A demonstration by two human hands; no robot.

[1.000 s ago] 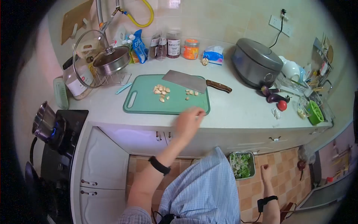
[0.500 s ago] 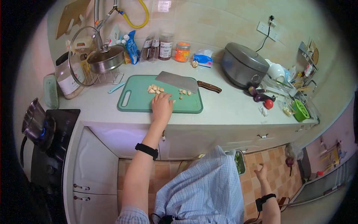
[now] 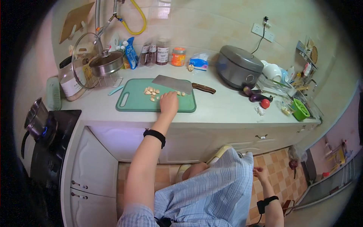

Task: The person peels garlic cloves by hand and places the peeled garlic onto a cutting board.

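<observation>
On a green cutting board, my left hand rests palm down with its fingers curled together, next to a few garlic cloves. Whatever lies under those fingertips is hidden. Left of the hand sits a loose pile of peeled garlic cloves. Behind it, a cleaver lies across the board's back edge, its wooden handle pointing right. My right hand hangs low beside the blue checked cloth over my lap, fingers slightly bent and apart, with nothing visible in them.
A pot stands over a lit burner at far left. A lidded pan, jars and a tissue pack line the wall. To the right are a rice cooker, eggplants, a tomato and a green basket.
My left hand has slid right across the board, its fingers more curled. Single cloves now show beside the left pile. My right hand has come closer to the cloth, and the view has shifted slightly.
</observation>
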